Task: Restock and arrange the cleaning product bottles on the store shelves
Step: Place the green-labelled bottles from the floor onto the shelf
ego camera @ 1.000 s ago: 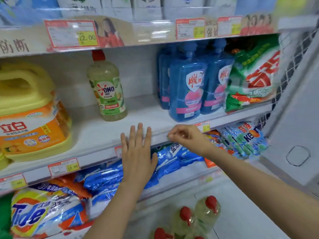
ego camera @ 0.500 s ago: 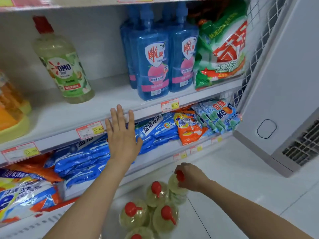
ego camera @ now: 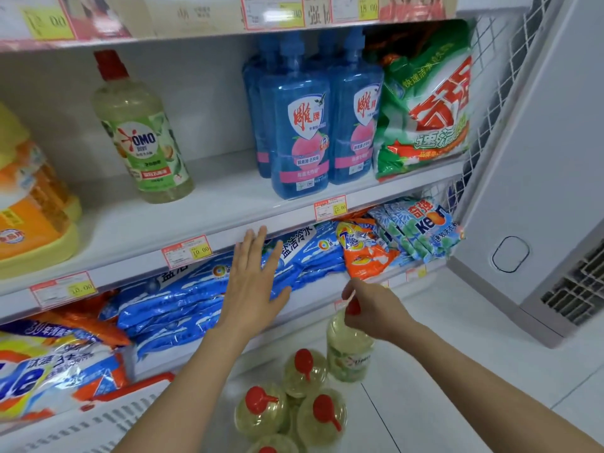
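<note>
My right hand (ego camera: 372, 310) grips the red cap of a pale yellow OMO bottle (ego camera: 349, 351), which hangs lifted above the floor cluster. Several more red-capped OMO bottles (ego camera: 295, 407) stand on the floor below it. One OMO bottle (ego camera: 140, 132) stands alone on the middle shelf (ego camera: 137, 223), left of the blue pump bottles (ego camera: 299, 125). My left hand (ego camera: 253, 279) is flat and open, fingers spread, resting against the shelf's front edge and the blue bags beneath.
Yellow-orange jugs (ego camera: 29, 197) fill the shelf's left end. A green detergent bag (ego camera: 425, 106) sits at the right by the wire side panel. Blue salt bags (ego camera: 196, 299), Tide bags (ego camera: 366, 250) and Keon bags (ego camera: 421, 223) lie below. A white cabinet (ego camera: 539, 158) stands right.
My right hand left the shelf edge, dropped to the floor bottles, gripped one by its cap and has raised it. My left hand stayed near the shelf edge.
</note>
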The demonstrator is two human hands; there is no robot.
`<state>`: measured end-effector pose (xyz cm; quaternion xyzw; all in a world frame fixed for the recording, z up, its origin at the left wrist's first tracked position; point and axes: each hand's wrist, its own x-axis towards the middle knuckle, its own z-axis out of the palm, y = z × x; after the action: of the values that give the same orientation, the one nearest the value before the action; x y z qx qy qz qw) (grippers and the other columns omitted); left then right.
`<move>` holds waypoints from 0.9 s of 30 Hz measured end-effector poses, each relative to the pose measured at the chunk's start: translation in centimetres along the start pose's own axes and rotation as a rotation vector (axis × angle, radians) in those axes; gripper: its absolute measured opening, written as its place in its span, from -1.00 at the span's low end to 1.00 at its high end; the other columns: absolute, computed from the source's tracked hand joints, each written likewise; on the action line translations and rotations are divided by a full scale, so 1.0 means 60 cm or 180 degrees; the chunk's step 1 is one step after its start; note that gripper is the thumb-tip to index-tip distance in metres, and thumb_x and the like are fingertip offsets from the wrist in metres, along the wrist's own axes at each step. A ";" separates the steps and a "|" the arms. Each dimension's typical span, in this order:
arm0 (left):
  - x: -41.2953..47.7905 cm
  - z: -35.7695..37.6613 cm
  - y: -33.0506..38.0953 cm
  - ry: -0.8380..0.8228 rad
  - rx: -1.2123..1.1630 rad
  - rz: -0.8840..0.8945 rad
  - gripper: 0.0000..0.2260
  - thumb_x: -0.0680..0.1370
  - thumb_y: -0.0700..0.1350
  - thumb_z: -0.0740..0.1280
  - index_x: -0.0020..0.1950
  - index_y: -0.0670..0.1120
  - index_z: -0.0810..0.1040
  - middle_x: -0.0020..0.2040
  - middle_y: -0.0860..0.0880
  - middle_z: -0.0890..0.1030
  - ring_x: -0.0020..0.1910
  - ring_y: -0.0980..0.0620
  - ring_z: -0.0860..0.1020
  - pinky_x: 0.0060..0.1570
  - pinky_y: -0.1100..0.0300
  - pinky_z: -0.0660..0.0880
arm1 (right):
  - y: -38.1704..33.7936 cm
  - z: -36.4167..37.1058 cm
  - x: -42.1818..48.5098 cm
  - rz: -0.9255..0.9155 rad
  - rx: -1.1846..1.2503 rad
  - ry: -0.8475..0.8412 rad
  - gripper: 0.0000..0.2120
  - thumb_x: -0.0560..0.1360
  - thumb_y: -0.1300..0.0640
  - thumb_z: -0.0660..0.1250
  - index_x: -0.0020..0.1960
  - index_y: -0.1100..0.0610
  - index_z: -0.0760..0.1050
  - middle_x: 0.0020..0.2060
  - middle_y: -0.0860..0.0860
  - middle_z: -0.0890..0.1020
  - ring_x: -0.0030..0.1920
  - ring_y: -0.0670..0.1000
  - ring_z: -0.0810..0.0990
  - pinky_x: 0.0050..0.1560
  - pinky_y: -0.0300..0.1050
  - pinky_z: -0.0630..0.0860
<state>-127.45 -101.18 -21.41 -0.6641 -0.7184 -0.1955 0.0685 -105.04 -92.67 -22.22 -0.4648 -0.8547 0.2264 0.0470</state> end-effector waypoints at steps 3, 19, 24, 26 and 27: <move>-0.017 -0.005 0.019 -0.0684 -0.0725 -0.0073 -0.22 0.49 0.26 0.32 0.60 0.09 0.05 0.62 0.05 -0.08 0.59 0.04 -0.14 0.56 -0.04 -0.03 | -0.056 -0.074 -0.012 -0.0277 -0.0076 0.0118 -0.63 0.45 0.10 0.44 0.19 0.03 0.40 -0.01 -0.02 0.59 0.03 0.07 0.55 -0.08 -0.08 0.45; -0.078 -0.097 0.035 0.0532 -0.2690 -0.1380 -0.30 0.11 0.38 0.50 0.20 0.25 0.47 0.02 0.27 0.64 0.03 0.25 0.58 0.02 0.04 0.56 | -0.249 -0.220 -0.047 -0.1160 0.1368 0.0643 -0.61 0.35 0.05 0.56 0.08 -0.07 0.46 -0.13 -0.03 0.63 -0.16 -0.03 0.60 -0.04 -0.04 0.57; -0.085 -0.154 0.011 0.0940 -0.2713 -0.1586 -0.42 0.11 0.35 0.47 0.08 0.32 0.47 -0.04 0.34 0.62 0.00 0.31 0.57 0.04 0.01 0.56 | -0.247 -0.207 -0.043 -0.1780 0.1959 0.0195 -0.17 0.34 -0.10 0.56 0.48 -0.17 0.20 0.39 -0.11 0.42 0.37 -0.19 0.42 0.36 -0.23 0.39; -0.083 -0.173 0.007 0.1031 -0.2702 -0.1567 -0.44 0.10 0.35 0.48 0.07 0.34 0.47 -0.04 0.40 0.60 -0.02 0.35 0.55 0.02 0.08 0.55 | -0.239 -0.187 -0.034 -0.1682 0.2074 0.0017 -0.07 0.31 -0.09 0.56 0.49 -0.31 0.06 0.44 -0.10 0.34 0.39 -0.13 0.41 0.35 -0.13 0.43; -0.081 -0.183 0.006 0.1065 -0.2705 -0.1537 -0.44 0.11 0.36 0.48 0.07 0.34 0.47 -0.04 0.40 0.60 -0.02 0.35 0.56 0.02 0.09 0.56 | -0.239 -0.173 -0.029 -0.1637 0.2158 -0.0150 -0.06 0.32 -0.05 0.57 0.49 -0.32 0.05 0.43 -0.10 0.36 0.37 -0.11 0.45 0.33 -0.05 0.49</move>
<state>-128.33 -109.72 -13.06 -0.4082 -0.6876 -0.5838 -0.1405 -112.14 -97.22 -6.56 -0.1895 -0.8208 0.4860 0.2326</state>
